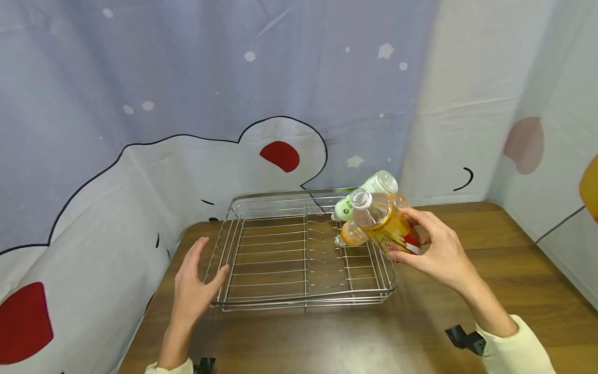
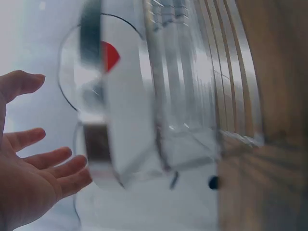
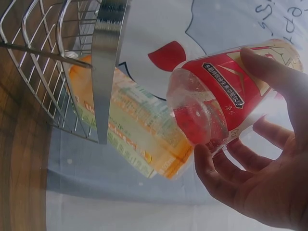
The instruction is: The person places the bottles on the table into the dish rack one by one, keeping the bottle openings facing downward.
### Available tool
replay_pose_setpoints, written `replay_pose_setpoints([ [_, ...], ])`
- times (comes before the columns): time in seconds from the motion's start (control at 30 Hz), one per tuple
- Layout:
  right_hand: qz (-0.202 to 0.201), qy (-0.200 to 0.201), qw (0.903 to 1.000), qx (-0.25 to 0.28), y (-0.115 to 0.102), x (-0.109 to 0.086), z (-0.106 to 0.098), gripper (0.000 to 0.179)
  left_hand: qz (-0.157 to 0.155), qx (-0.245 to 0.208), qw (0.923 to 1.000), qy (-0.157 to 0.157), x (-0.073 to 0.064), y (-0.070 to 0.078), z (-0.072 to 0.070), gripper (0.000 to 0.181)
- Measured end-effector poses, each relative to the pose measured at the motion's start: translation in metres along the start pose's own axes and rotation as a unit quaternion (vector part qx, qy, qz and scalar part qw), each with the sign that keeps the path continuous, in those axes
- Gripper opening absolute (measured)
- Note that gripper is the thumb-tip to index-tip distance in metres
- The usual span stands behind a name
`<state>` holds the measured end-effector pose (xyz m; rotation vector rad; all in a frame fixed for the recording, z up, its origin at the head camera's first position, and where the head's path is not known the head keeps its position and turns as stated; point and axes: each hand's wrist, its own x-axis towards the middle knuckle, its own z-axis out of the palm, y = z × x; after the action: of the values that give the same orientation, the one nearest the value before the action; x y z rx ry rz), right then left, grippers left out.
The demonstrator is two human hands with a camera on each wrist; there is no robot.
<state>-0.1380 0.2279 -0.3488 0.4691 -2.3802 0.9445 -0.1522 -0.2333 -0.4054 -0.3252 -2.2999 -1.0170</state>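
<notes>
My right hand grips a clear plastic bottle with a yellow and red label. It is tilted, its open neck toward the upper left, over the right side of a metal wire rack. In the right wrist view its red label and clear base face the camera. Behind it, a green-labelled bottle and an orange-labelled bottle lean in the rack, the orange one partly hidden. Beside the rack's left end, my left hand holds nothing, fingers spread apart from the thumb.
The rack stands on a brown wooden table, its wire dividers to the right of its middle. A patterned curtain hangs close behind the rack and along both sides. The rack's flat metal rim rises near the right hand.
</notes>
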Motion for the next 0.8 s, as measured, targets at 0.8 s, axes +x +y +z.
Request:
replay_pose_setpoints([
  [0.8,-0.048,-0.062,0.9956,-0.052,-0.013,0.001,0.021,0.079,0.156,-0.232,0.9512,-0.131,0.046,0.085,0.05,0.082],
])
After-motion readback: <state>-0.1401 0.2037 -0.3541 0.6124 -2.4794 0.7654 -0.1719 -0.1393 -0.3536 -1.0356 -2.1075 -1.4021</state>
